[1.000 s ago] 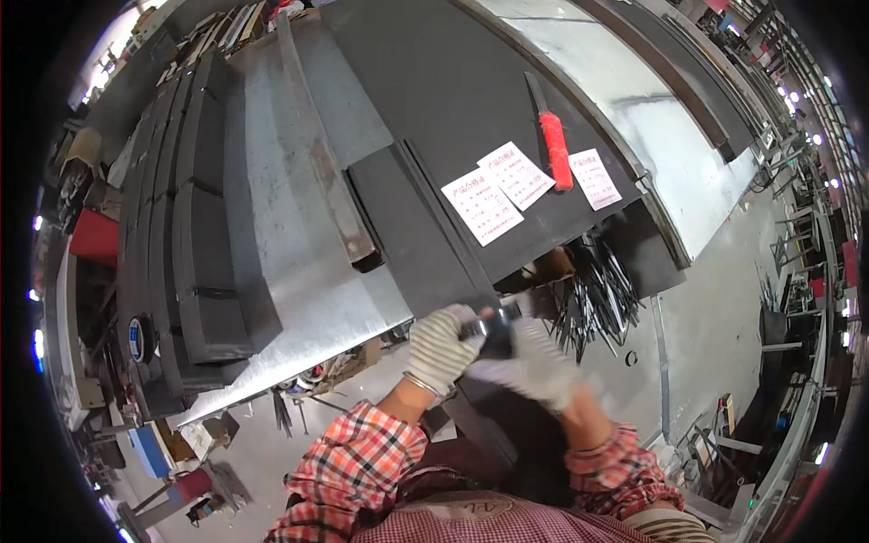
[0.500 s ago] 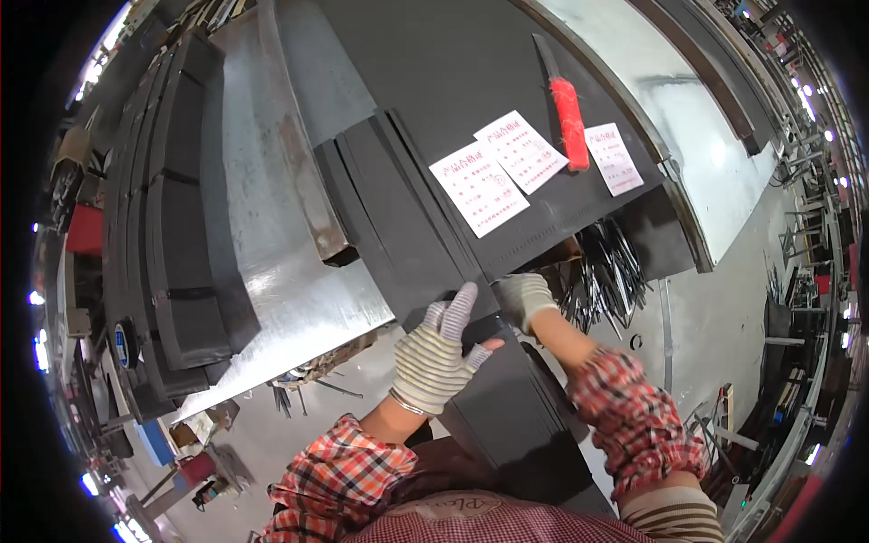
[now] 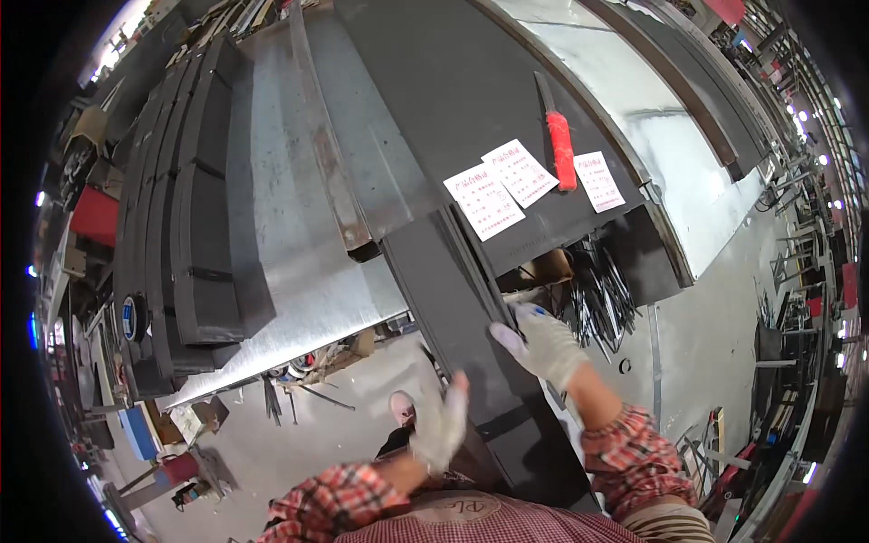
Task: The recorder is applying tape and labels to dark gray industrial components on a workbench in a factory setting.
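Note:
Long dark grey flat strips (image 3: pixel 453 294) lie stacked, reaching from the table toward my body. My left hand (image 3: pixel 439 423), in a pale striped glove and blurred by motion, is beside their left edge with fingers stretched and apart. At their right edge is my gloved right hand (image 3: pixel 548 348), its thumb out over the edge and apart from the fingers; a blue mark shows on the glove. Beyond the strips, a dark sheet (image 3: pixel 434 90) carries white paper slips with red print (image 3: pixel 485 201) and a knife with a red-wrapped handle (image 3: pixel 561 149).
Rusty metal bars (image 3: pixel 330 172) lie along the shiny metal surface (image 3: pixel 281 217). More dark folded panels (image 3: pixel 204 217) are stacked at the left. Thin dark strips (image 3: pixel 602 294) hang in a bundle below the table's right side, near a cardboard box (image 3: pixel 548 269).
The stacked strips have slid toward me, off the sheet. My left hand has left their top and moved down and nearer my body. My right hand has come out from beside the table edge.

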